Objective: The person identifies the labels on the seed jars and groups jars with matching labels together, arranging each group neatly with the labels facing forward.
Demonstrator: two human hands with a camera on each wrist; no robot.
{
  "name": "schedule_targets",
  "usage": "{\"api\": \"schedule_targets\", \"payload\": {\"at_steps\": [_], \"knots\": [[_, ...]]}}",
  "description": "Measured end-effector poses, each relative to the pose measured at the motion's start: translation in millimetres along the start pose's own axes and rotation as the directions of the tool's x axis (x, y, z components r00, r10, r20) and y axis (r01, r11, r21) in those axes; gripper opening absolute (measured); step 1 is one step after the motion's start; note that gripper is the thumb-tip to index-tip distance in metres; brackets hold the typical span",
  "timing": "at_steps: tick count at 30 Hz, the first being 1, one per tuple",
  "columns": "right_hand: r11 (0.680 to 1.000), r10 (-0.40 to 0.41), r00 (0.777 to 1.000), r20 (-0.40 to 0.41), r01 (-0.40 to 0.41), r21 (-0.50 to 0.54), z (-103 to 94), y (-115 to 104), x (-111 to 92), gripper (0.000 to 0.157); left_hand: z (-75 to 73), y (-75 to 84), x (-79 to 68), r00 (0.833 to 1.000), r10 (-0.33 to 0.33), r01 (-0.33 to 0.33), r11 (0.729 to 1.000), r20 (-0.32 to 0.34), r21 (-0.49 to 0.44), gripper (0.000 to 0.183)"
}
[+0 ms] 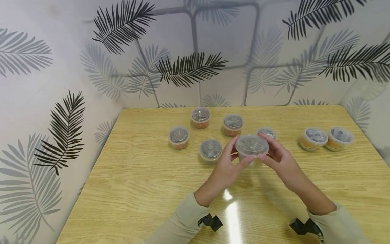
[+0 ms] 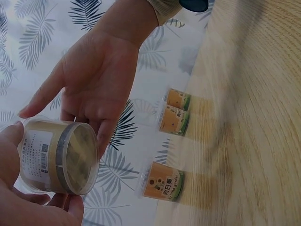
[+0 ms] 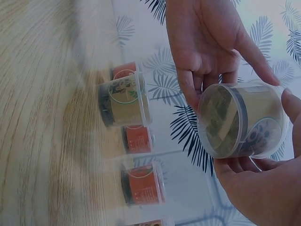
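Both hands hold a round clear plastic cup [image 1: 252,145] with a translucent lid above the table. My left hand [image 1: 228,166] grips its left side, thumb at the near side and fingers behind. The right hand [image 1: 283,164] holds the opposite side between thumb and fingertips. In the left wrist view the cup [image 2: 59,155] shows a beige band, a white printed label with a code, and dark contents through its base. A round picture emblem shows on the same cup [image 3: 249,121] in the right wrist view.
Left of the hands stand several lidded cups, among them a beige-banded cup [image 1: 211,151] and a red-banded cup [image 1: 200,118]. One cup [image 1: 268,133] is partly hidden behind the right hand. Two orange-and-green cups, one nearer [image 1: 313,139], stand side by side at the right. A leaf-patterned wall [image 1: 219,81] borders the wooden table [image 1: 137,176].
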State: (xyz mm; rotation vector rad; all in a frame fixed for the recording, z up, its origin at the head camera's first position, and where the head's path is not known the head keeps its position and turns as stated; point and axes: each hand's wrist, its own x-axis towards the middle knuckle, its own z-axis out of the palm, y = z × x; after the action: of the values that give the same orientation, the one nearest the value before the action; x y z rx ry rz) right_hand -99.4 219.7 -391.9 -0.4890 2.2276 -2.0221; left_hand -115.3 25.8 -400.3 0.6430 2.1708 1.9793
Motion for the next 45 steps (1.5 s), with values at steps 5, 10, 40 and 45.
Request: {"api": "schedule_targets", "payload": {"at_steps": [5, 10, 40, 45], "knots": [[1.000, -0.020, 1.000, 0.003, 0.019, 0.022, -0.7, 0.0, -1.6, 0.055, -0.2, -3.3, -0.5, 1.000, 0.002, -0.002, 1.000, -0.007, -0.010, 0.065], [1.000, -0.015, 1.000, -0.013, 0.015, -0.013, -2.3, 2.3, -2.9, 0.051, -0.3, -6.5, -0.4, 1.000, 0.012, -0.013, 1.000, -0.013, -0.016, 0.065], [1.000, -0.001, 1.000, -0.001, 0.001, -0.009, -3.5, 9.9, -3.2, 0.053, -4.9, 25.4, -10.8, 0.998, 0.002, 0.002, 0.998, 0.067, -0.056, 0.065], [1.000, 0.012, 0.999, 0.039, -0.012, 0.013, -2.1, 8.9, -3.5, 0.055, -3.3, 11.5, -7.8, 0.996, -0.008, 0.013, 0.998, 0.084, -0.056, 0.071]]}}
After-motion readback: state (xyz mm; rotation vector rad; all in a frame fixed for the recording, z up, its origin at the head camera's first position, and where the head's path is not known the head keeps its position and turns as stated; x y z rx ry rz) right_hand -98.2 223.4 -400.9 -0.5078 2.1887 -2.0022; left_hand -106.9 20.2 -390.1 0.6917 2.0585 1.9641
